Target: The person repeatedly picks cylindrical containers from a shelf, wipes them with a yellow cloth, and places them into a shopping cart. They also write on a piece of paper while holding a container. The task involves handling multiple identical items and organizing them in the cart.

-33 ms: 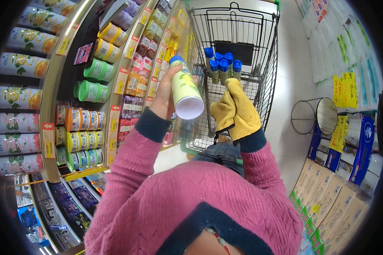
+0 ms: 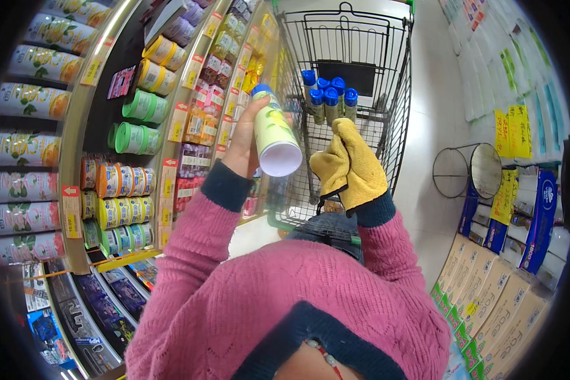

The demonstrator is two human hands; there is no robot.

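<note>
My left hand (image 2: 242,138) is closed around a pale green aerosol can (image 2: 276,131) with lemon pictures and a blue cap. The can is tilted, its white base toward me and its cap pointing away. My right hand is covered by a yellow cloth mitt (image 2: 360,166), which hides the fingers inside. The mitt is held beside the can, not touching it. Beyond both hands is a black wire shopping cart (image 2: 396,120). Several similar blue-capped cans (image 2: 330,98) stand together in it.
Shelves to my left carry orange tubs (image 2: 126,180), green tubs (image 2: 138,137) and white printed canisters (image 2: 31,101). Along the right side are cardboard boxes (image 2: 487,288), packages in clear plastic and a round wire-framed object (image 2: 486,172). Pale floor (image 2: 424,139) runs beside the cart.
The can and both hands hold nearly the same pose. The cart and its cans appear shifted very slightly left in the picture.
</note>
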